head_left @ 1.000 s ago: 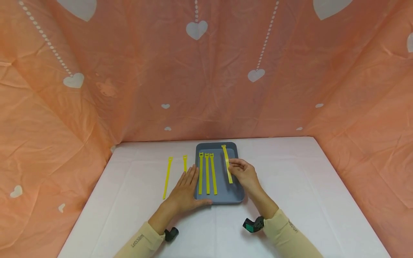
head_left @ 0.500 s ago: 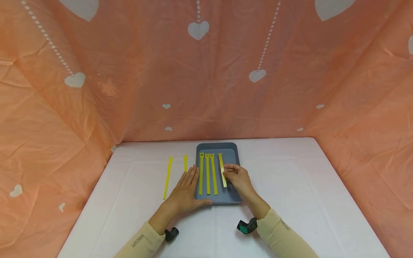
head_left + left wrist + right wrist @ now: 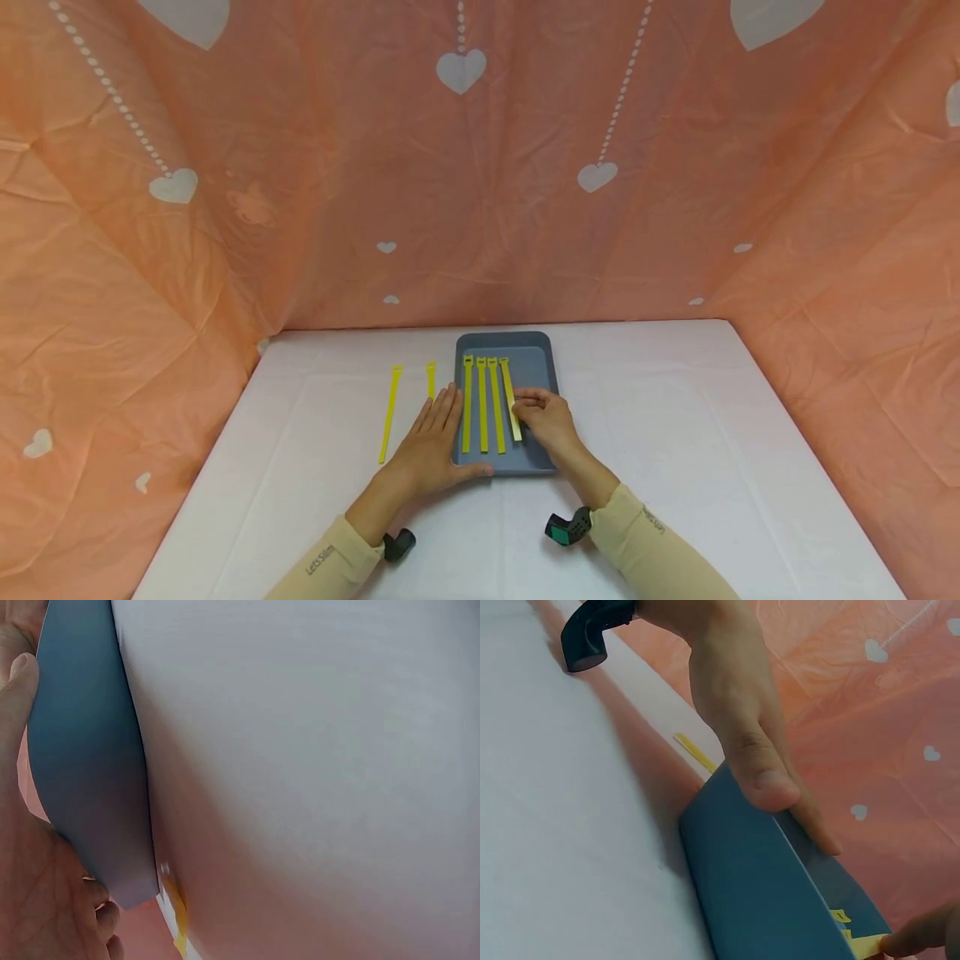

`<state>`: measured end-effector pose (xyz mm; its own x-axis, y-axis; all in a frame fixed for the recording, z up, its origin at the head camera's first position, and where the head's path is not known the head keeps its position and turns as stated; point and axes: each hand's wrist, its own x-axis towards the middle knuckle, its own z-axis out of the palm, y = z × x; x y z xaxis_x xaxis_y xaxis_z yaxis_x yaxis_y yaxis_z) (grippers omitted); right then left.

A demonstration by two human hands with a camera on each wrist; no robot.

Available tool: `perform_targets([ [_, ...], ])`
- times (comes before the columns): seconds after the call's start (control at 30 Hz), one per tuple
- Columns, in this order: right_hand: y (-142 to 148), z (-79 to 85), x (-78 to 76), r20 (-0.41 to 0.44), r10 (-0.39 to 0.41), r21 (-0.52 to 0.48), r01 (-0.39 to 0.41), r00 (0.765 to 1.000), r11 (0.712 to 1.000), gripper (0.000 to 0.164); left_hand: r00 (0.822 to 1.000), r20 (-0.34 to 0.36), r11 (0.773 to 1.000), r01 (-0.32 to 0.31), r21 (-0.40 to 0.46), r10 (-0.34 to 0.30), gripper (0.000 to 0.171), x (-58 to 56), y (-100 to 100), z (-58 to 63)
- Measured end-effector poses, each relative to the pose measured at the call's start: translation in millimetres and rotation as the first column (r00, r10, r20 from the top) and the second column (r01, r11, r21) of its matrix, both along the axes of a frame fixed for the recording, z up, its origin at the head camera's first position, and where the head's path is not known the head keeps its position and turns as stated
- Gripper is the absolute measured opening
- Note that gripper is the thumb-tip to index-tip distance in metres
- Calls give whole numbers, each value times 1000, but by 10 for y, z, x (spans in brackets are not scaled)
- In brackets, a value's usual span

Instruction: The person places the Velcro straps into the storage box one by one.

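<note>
My left hand [image 3: 423, 454] lies with straight fingers along the left rim of a grey-blue tray [image 3: 538, 371], its thumb at the near edge. Between thumb and fingers, my right hand [image 3: 551, 421] pinches a thin yellow cable tie [image 3: 508, 390] with a slotted head, low over the tray. Three similar ties, the left one [image 3: 467, 408] nearest my left hand, lie side by side in the tray. The right wrist view shows the held yellow tie [image 3: 867, 946] at my right fingertips [image 3: 922, 934]. In the left wrist view the tray's outer wall [image 3: 90, 750] shows beside my left hand.
Two more yellow ties lie on the white table [image 3: 675, 433] left of the tray: one in full [image 3: 390, 417], the other [image 3: 431, 377] partly behind my left fingers. A pink curtain [image 3: 525, 250] with hearts hangs behind and at both sides.
My right hand has moved left and slightly nearer with the cable tie, bringing it beside the three ties in the tray. My left hand has stayed in place.
</note>
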<state>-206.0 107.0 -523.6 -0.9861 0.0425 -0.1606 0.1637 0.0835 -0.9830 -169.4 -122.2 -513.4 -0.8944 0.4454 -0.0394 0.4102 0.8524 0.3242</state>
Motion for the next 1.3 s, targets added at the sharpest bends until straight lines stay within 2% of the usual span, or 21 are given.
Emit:
perform_targets([
  [0.23, 6, -18, -1, -6, -7, 10, 7, 1000, 1000, 29, 1000, 17, 1000, 2, -23, -2, 131, -6, 4, -2],
  [0.47, 8, -45, 7, -37, 6, 86, -3, 999, 996, 31, 1000, 20, 1000, -3, -9, 3, 131, 4, 14, 12],
  [0.77, -14, -54, 18, -78, 42, 134, -32, 996, 991, 33, 1000, 17, 1000, -3, -20, 3, 131, -3, 8, -6],
  [0.97, -26, -64, 42, -96, 76, 208, -55, 992, 976, 34, 1000, 17, 1000, -1, -24, 1, 131, -10, 2, -14],
  [1.3, 1, 10, 157, -58, 142, 284, -120, 988, 951, 39, 1000, 16, 1000, -1, -26, 1, 131, -12, -9, -15],
])
